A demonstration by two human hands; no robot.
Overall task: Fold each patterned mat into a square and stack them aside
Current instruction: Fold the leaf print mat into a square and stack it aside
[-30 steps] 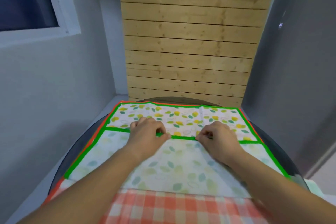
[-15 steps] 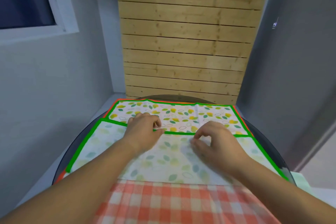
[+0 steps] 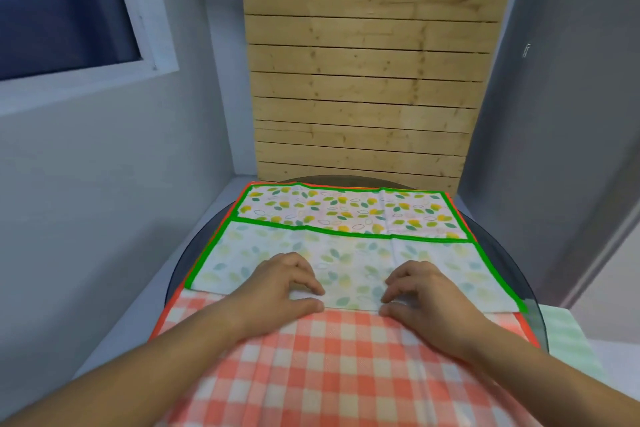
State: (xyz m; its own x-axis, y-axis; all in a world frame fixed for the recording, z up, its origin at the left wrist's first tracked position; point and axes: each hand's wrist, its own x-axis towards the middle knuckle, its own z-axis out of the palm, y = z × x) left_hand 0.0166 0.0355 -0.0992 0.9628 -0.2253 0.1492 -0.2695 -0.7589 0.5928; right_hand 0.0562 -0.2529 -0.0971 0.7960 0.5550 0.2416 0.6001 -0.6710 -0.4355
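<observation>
Glowing softly and evenly, fairly bright, seemingly from overhead rather than from the dark blue window (image 3: pixel 62 7), and casting only faint, short shadows under the left hand (image 3: pixel 277 284) and right hand (image 3: pixel 426 291) onto the leaf-print mat (image 3: pixel 346 253). Bending straight lines outward toward the borders in wide-angle fashion, slanting the grey walls (image 3: pixel 104 201) and the wooden panel (image 3: pixel 363 80), and stretching the forearms (image 3: pixel 104 374) at the bottom corners. Rendering slightly soft all over, smearing fine detail on the checked cloth (image 3: pixel 329 374) near the bottom edge, and catching a dull sheen on the dark glass table (image 3: pixel 185 263) rim.
</observation>
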